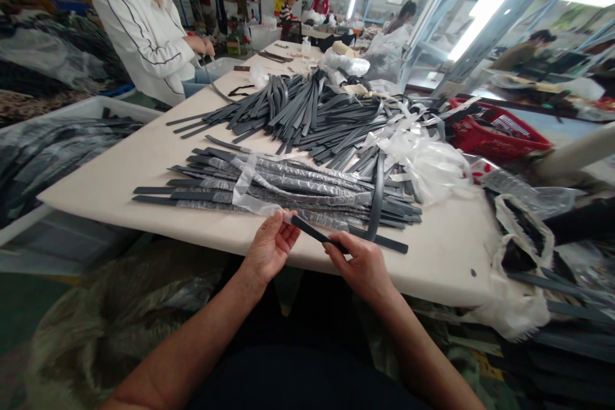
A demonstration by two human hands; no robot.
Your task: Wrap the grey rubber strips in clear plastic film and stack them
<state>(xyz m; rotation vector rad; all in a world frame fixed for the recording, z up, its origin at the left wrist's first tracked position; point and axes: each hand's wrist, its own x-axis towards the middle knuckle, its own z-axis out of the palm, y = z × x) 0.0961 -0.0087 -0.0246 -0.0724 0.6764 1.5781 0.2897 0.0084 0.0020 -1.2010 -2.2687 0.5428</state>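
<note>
Above the table's near edge, my right hand (362, 264) pinches a dark grey strap (310, 229), part of which arcs up behind the fingers. My left hand (270, 248) has thumb and fingers closed on a strip of clear plastic film (257, 206) at the strap's other end. Whether the film is a sleeve round the strap or lies against it, I cannot tell. Just beyond both hands lies a stack of film-wrapped straps (298, 187), their dark ends sticking out. A large heap of bare dark straps (307, 109) is farther back.
Crumpled clear film (423, 157) lies right of the heap on the pale table (110, 170). A red basket (500, 131) stands at the right. At left, a white bin (29, 224) holds more wrapped straps. A person in a white jacket (139, 32) stands at the table's left side.
</note>
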